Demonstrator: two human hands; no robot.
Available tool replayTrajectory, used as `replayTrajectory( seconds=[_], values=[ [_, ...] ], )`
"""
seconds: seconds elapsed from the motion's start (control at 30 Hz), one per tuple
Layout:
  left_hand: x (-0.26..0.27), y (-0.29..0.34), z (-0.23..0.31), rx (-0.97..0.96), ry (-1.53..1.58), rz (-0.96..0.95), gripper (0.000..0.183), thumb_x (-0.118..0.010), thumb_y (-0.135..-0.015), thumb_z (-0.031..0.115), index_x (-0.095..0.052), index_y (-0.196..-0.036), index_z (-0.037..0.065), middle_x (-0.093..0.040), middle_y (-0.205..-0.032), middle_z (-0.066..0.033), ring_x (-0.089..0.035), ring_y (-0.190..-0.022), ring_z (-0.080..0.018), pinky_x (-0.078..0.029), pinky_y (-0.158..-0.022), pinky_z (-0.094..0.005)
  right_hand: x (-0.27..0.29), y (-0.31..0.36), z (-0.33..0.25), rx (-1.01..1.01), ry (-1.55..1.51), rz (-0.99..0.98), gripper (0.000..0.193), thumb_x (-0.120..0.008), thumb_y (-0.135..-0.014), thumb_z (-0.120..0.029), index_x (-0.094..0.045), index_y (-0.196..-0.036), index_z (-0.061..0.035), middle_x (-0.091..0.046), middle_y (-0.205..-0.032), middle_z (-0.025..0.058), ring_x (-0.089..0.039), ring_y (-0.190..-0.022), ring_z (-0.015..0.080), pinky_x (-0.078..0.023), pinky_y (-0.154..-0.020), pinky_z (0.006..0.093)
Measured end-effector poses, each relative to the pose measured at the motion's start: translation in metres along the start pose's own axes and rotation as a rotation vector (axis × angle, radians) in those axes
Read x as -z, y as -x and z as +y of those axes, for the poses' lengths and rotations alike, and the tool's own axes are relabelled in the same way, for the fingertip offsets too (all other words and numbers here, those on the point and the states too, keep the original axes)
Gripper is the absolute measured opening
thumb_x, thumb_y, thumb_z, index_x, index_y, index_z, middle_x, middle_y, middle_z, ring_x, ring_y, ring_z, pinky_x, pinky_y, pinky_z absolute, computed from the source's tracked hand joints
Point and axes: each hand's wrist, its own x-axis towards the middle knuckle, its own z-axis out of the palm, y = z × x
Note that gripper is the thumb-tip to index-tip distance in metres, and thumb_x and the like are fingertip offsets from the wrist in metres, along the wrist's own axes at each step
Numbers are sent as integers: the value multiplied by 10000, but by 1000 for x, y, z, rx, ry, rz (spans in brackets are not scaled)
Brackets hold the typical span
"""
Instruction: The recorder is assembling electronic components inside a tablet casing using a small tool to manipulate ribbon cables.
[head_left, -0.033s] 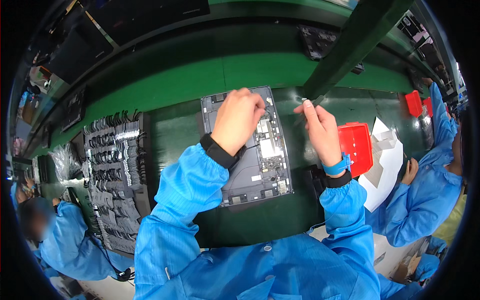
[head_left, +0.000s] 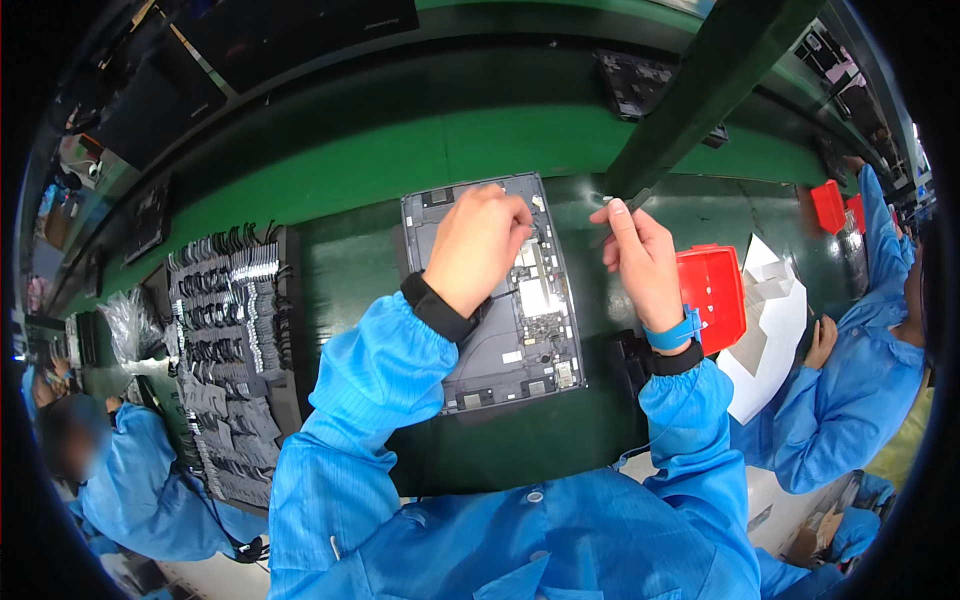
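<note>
My left hand point(head_left: 478, 250) rests on the opened grey device point(head_left: 495, 300) mid-worktop, fingers curled together onto its upper edge. My right hand point(head_left: 645, 262), beside the device's upper right corner, pinches slim tweezers point(head_left: 622, 215). Nothing appears shifted.

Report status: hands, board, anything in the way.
Left hand fingers down on open grey device. Right hand raised beside it, pinching a small thin part. Red bin at right, clear of the work.
</note>
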Motion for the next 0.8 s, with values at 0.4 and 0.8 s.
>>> replayTrajectory(
  seconds=[0.4,0.8],
  values=[
    [-11,8,2,7,-39,-90,132,-732,-777,96,-729,-892,30,-676,-880,-117,-631,-899,-324,-509,-799,-418,-14,0,22,-187,-484,-92,202,-653,-972,-140,-615,-1120,-8,-691,-965,96,-710,-868,183,-596,-791,294],
    [-12,7,2,5,-31,-82,126,-719,-775,85,-724,-886,25,-663,-877,-120,-638,-898,-320,-512,-794,-412,-24,-7,29,-206,-542,-36,203,-658,-956,-121,-594,-1058,43,-695,-922,147,-721,-808,211,-612,-742,313]
  ],
)
